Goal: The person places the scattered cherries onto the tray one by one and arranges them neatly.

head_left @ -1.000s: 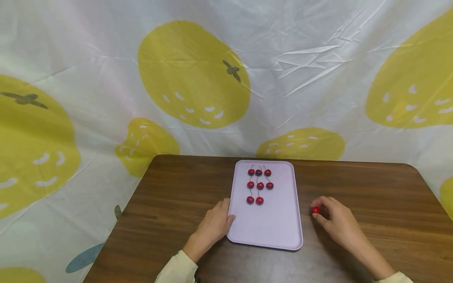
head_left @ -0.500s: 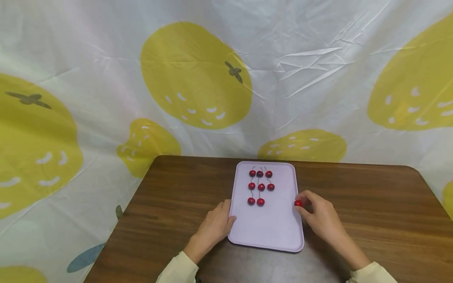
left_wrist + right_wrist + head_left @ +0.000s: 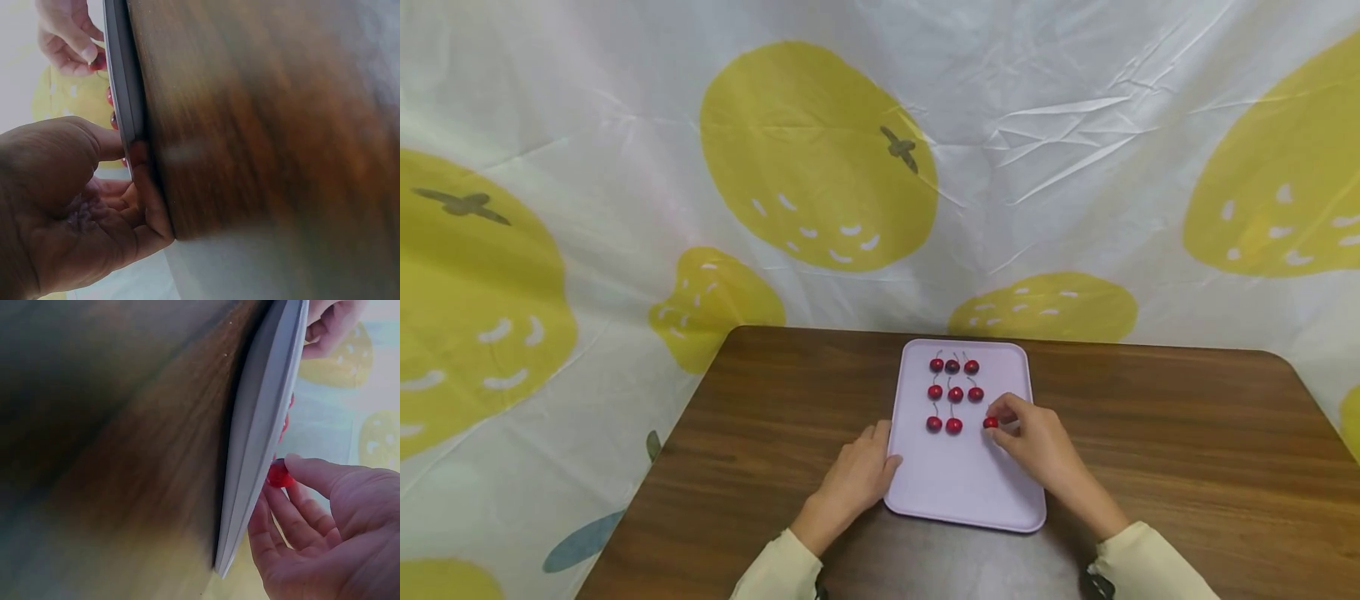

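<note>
A lilac tray [image 3: 966, 492] lies on the table, bearing several red cherries with thin stems; one of them, a cherry [image 3: 955, 394], sits mid-group. At the tray's left edge my left hand [image 3: 855, 473] holds the rim. The left wrist view shows its thumb [image 3: 107, 142] over the rim and its fingers [image 3: 153, 209] against the outer side. Over the right part of the tray, my right hand [image 3: 1037, 440] pinches a cherry [image 3: 280, 474] between thumb and fingertips. That cherry is to the right of the two front-row cherries, apart from them. Whether it touches the tray I cannot tell.
The brown wooden table [image 3: 1187, 433] extends to both sides of the tray. Behind it hangs a white curtain [image 3: 1037, 167] printed with large yellow fruit, meeting the table's back edge.
My right hand has carried the pinched cherry leftward from the table, across the tray's right rim, to beside the front row. The left hand has stayed on the tray's left edge.
</note>
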The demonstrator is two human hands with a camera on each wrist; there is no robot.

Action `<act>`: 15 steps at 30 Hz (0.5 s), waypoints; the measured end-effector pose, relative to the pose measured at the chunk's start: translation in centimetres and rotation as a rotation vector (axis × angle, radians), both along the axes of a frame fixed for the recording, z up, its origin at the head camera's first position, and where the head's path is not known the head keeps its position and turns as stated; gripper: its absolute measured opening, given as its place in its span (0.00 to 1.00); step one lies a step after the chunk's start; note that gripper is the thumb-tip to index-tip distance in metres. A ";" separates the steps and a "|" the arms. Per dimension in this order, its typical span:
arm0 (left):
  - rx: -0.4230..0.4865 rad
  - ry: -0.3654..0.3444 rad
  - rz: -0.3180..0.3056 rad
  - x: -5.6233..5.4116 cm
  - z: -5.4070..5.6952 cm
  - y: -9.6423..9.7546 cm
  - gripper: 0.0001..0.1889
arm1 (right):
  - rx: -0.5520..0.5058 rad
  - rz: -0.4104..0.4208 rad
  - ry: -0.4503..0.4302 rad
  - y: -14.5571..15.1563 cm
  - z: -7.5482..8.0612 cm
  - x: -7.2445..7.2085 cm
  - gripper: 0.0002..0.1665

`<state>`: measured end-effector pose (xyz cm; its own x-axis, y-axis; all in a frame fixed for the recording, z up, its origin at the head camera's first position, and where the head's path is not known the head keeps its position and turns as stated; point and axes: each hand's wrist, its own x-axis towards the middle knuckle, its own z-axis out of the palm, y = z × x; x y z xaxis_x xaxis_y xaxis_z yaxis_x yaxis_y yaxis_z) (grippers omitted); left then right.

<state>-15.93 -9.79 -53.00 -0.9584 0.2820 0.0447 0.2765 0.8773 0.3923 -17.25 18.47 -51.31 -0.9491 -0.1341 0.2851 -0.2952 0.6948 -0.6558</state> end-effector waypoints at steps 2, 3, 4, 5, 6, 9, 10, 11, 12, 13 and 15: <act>-0.001 -0.006 -0.002 0.0 0.0 0.0 0.23 | -0.009 0.022 0.000 -0.2 -0.1 -0.2 0.11; -0.002 -0.006 -0.003 0.0 0.0 0.0 0.23 | -0.013 0.033 0.000 -0.4 -0.2 -0.2 0.11; -0.002 -0.006 -0.005 0.0 0.0 0.0 0.23 | -0.011 0.040 0.000 -0.5 -0.2 -0.3 0.11; -0.002 -0.004 -0.006 0.0 0.0 0.0 0.23 | -0.009 0.044 0.000 -0.6 -0.3 -0.4 0.11; -0.001 -0.002 -0.007 0.0 0.1 0.0 0.23 | -0.004 0.048 0.002 -0.7 -0.3 -0.5 0.11; 0.000 -0.001 -0.006 0.0 0.2 0.1 0.23 | 0.026 0.045 0.009 -1.1 -0.4 -0.8 0.12; 0.000 -0.004 -0.004 0.0 0.2 0.1 0.23 | 0.038 0.043 0.010 -1.3 -0.5 -0.9 0.12; 0.003 -0.007 -0.002 0.0 0.3 0.1 0.23 | 0.052 0.045 0.017 -1.4 -0.5 -0.9 0.12; 0.003 -0.011 0.000 0.0 0.3 0.1 0.23 | 0.066 0.044 0.017 -1.5 -0.5 -1.0 0.12; 0.003 -0.015 0.001 0.0 0.3 0.1 0.23 | 0.082 0.043 0.018 -1.6 -0.5 -1.1 0.12; 0.005 -0.019 0.001 0.0 0.3 0.0 0.23 | 0.113 0.041 0.019 -1.8 -0.4 -1.2 0.11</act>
<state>-15.89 -9.74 -52.72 -0.9594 0.2805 0.0280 0.2677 0.8758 0.4016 -18.43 16.69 -51.76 -0.9368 -0.2049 0.2836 -0.3362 0.7513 -0.5679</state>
